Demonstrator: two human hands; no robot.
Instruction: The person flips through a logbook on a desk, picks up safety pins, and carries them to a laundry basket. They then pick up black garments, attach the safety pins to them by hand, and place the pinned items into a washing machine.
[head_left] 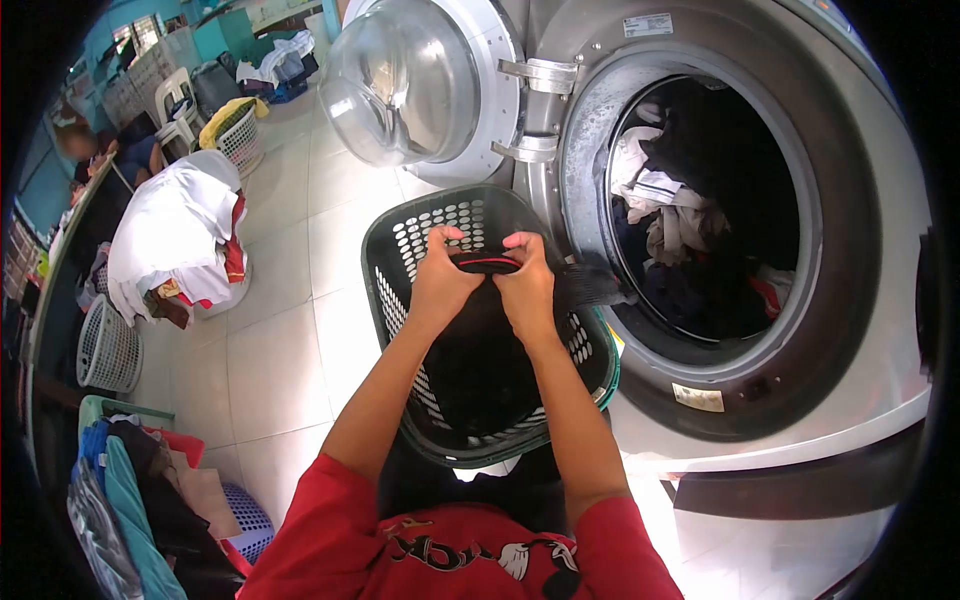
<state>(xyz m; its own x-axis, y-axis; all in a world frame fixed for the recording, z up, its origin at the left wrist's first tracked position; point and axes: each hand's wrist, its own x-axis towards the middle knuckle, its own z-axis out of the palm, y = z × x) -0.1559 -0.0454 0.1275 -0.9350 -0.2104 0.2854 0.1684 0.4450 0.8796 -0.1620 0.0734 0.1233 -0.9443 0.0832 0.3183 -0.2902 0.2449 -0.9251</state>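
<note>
My left hand and my right hand both grip the upper edge of a black garment with a thin red line along it. Their fingers are closed and the thumbs point inward. The garment is over a dark plastic laundry basket with holes in its sides, with black cloth down inside it. Some dark fabric sticks out beside my right hand toward the washing machine. Inside the machine's open drum lie mixed clothes, white, beige and dark.
The round glass door stands open, behind the basket. At the left are a heap of white cloth, a white basket and a pile of clothes. Another basket and a seated person are farther back.
</note>
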